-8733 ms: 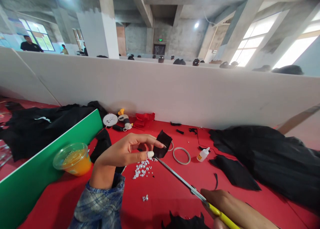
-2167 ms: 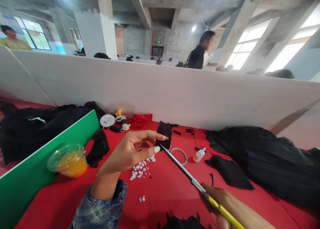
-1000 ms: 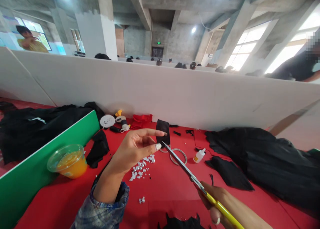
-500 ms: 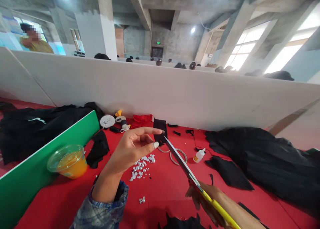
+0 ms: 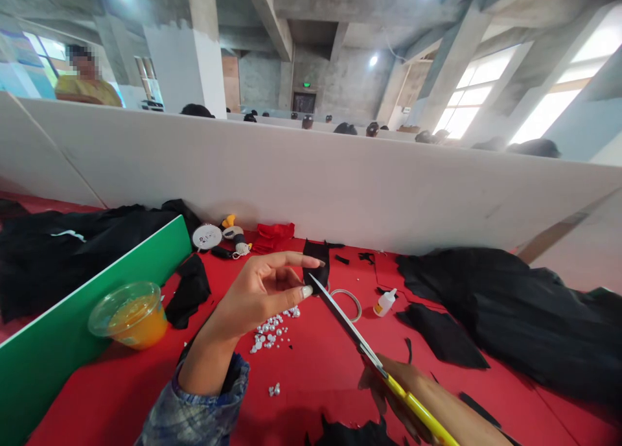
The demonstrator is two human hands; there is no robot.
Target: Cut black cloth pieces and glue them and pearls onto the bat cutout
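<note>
My left hand (image 5: pixel 260 297) is raised over the table, its thumb and index finger closed around the edge of a small black fabric piece (image 5: pixel 315 253). My right hand (image 5: pixel 396 394) grips a pair of scissors (image 5: pixel 413 404) with yellow handles. Their long silvery blades point up and left, and the tip overlaps the black fabric near my left thumb. The blades look almost together. Whether they are cutting the cloth I cannot tell. Below my left hand lie loose white pearl beads (image 5: pixel 269 332), with a smaller cluster of beads (image 5: pixel 275 389) nearer me.
A pale ring (image 5: pixel 358 306) and a small glue bottle (image 5: pixel 385 302) lie beyond the scissors. Black cloth (image 5: pixel 486 290) is heaped at right. At left, a plastic cup of orange drink (image 5: pixel 138 319) stands by a green divider (image 5: pixel 63 329). A white partition (image 5: pixel 311 180) runs behind.
The scissors' tip has shifted slightly left, over the fabric beside my left thumb. The black fabric piece has moved down a little. In the background, a person in yellow has moved right.
</note>
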